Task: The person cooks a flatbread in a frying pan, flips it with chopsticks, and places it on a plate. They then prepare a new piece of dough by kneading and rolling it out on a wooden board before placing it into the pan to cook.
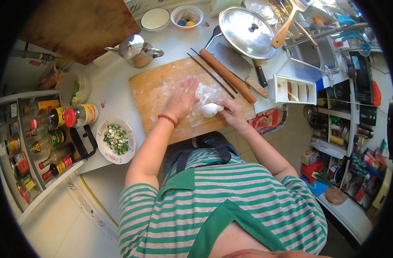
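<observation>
My right hand grips the narrow end of a smooth white lump of dough just over the near part of a wooden board. My left hand, slightly blurred, is held flat over the board with nothing in it. Whether its palm touches the wood I cannot tell. Beside its fingertips lies a patch of white flour. A wooden rolling pin and a pair of dark chopsticks rest along the board's right side.
To the left stands a floral bowl of chopped greens, near several bottles and jars. Behind the board are a metal pot and a large pan lid. A cleaver and a white divided spice box sit to the right.
</observation>
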Demonstrator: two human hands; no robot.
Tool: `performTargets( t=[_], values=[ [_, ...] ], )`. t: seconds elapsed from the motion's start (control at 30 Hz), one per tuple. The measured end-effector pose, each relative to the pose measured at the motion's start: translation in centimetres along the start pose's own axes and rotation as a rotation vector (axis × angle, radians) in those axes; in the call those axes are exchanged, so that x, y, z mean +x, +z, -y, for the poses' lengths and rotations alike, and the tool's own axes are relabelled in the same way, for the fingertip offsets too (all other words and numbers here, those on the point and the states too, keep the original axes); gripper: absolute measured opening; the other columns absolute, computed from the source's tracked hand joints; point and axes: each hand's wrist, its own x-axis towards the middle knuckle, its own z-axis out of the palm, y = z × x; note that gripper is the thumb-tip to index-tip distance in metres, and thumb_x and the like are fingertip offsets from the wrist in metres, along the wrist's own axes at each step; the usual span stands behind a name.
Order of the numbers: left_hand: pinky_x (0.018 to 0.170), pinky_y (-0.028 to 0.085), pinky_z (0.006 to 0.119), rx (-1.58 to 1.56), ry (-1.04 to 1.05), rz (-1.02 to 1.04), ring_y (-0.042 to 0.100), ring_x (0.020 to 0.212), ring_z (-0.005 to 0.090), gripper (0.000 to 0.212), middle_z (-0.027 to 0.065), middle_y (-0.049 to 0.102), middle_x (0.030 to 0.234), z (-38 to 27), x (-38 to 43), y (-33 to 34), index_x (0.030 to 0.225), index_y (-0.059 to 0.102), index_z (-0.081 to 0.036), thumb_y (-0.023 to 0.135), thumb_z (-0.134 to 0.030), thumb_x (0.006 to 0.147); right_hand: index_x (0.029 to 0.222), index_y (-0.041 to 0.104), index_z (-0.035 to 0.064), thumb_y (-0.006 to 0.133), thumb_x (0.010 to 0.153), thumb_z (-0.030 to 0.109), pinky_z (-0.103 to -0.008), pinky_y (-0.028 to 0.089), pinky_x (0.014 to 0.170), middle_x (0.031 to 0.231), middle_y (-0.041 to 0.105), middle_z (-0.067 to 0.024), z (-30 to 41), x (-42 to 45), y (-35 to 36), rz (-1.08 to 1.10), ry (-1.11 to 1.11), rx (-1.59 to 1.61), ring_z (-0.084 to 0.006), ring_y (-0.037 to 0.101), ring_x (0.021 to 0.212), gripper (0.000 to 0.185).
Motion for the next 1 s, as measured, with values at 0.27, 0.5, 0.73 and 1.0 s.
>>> performTargets(
  t=[0.27,0.5,0.73,1.0],
  values=[
    [0.118,0.015,0.050,0.208,-0.151,-0.089,0.013,0.147,0.0375,0.086,0.0186,0.015,0.159,-4.7,-5.6,2.3,0.151,0.019,0.001,0.059,-0.045,0.090,0.105,0.064,0.0028,0.059,0.086,-0.008,-0.0297,0.046,0.094,0.108,0.065,-0.0075,-1.4,-0.8,-0.7,-0.073,0.124,0.361,-0.0175,0.059,0.107,0.023],
    [0.114,0.027,0.044,-0.377,-0.324,-0.534,0.031,0.141,0.0359,0.062,0.0228,0.033,0.151,-1.0,-2.1,0.0,0.145,0.033,0.002,0.056,-0.030,0.096,0.104,0.063,0.0037,0.062,0.081,-0.005,-0.0339,0.049,0.087,0.102,0.064,-0.0122,3.5,1.3,1.9,0.039,0.061,0.064,-0.0269,0.062,0.100,0.025],
    [0.092,0.047,0.042,-0.245,-0.150,-0.426,0.057,0.109,0.0369,0.028,0.0175,0.064,0.114,-5.4,-0.5,3.5,0.121,0.059,-0.006,0.052,-0.016,0.096,0.106,0.053,0.0006,0.065,0.077,0.002,-0.0483,0.049,0.078,0.094,0.059,-0.0217,5.2,1.8,4.6,-0.035,-0.082,-0.336,-0.0425,0.059,0.092,0.031],
    [0.080,0.048,0.044,-0.736,-0.487,-0.443,0.060,0.090,0.0377,0.016,0.0176,0.065,0.094,-5.7,1.5,0.3,0.099,0.064,-0.005,0.050,-0.013,0.096,0.094,0.056,0.0022,0.063,0.075,0.003,-0.0480,0.051,0.075,0.090,0.061,-0.0208,5.5,6.2,4.0,0.091,-0.276,-0.302,-0.0421,0.060,0.088,0.020]
  ],
)
